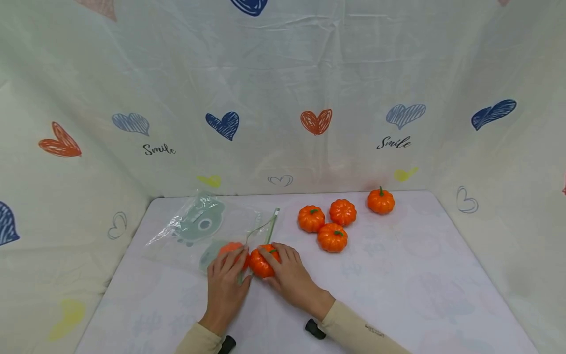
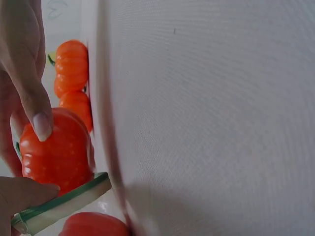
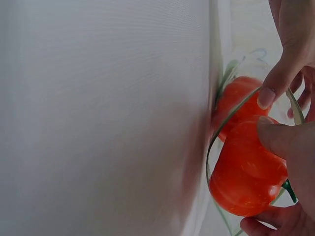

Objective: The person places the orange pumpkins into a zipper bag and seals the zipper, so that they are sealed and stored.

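A clear plastic bag (image 1: 240, 216) with a green print and a green-edged mouth lies on the table. My left hand (image 1: 226, 290) is over the mouth, its thumb pinching the green edge (image 2: 66, 204) in the left wrist view. Inside the bag, partly under the left fingers, sits one small orange pumpkin (image 3: 241, 101). With thumb and fingers around it, my right hand (image 1: 294, 280) grips a second pumpkin (image 1: 261, 264) right at the opening. The bag's edge loops around this pumpkin in the right wrist view.
Three pumpkins (image 1: 332, 238) cluster behind the right hand, and another pumpkin (image 1: 381, 201) with a green stem stands near the table's back edge. A printed cloth (image 1: 274, 152) hangs behind and beside the white table (image 1: 398, 280).
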`<state>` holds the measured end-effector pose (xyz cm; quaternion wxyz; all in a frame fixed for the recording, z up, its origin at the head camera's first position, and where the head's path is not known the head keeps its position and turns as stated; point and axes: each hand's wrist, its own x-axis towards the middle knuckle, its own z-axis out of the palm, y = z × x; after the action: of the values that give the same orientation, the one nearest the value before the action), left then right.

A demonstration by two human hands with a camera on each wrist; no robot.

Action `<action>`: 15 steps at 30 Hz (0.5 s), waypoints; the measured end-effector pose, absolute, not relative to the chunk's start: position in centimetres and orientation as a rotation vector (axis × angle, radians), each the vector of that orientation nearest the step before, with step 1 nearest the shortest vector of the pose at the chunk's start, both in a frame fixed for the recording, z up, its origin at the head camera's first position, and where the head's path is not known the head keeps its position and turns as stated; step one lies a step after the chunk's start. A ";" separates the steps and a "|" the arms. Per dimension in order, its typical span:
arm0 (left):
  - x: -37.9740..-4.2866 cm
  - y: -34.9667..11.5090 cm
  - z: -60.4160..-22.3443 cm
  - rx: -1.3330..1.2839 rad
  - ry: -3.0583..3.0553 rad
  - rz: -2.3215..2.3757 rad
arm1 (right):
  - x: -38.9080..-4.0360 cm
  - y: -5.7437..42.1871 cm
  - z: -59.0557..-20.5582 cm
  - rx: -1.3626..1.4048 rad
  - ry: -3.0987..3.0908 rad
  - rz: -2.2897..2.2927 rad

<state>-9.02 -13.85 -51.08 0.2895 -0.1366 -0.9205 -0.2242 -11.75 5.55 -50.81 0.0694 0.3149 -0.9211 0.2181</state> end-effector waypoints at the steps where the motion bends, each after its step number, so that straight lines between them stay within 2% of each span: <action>1: -9.0 -13.9 -51.1 -0.367 -2.455 -0.598 | -11.8 5.4 -50.8 0.954 -2.771 0.653; 15: -9.1 -14.0 -51.1 -0.398 -2.419 -0.573 | -13.3 3.6 -50.6 1.057 -2.767 0.497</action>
<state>-9.06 -13.95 -51.09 0.3069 -0.1504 -0.9145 -0.2167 -13.34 3.63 -50.64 0.0691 0.3511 -0.9191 0.1650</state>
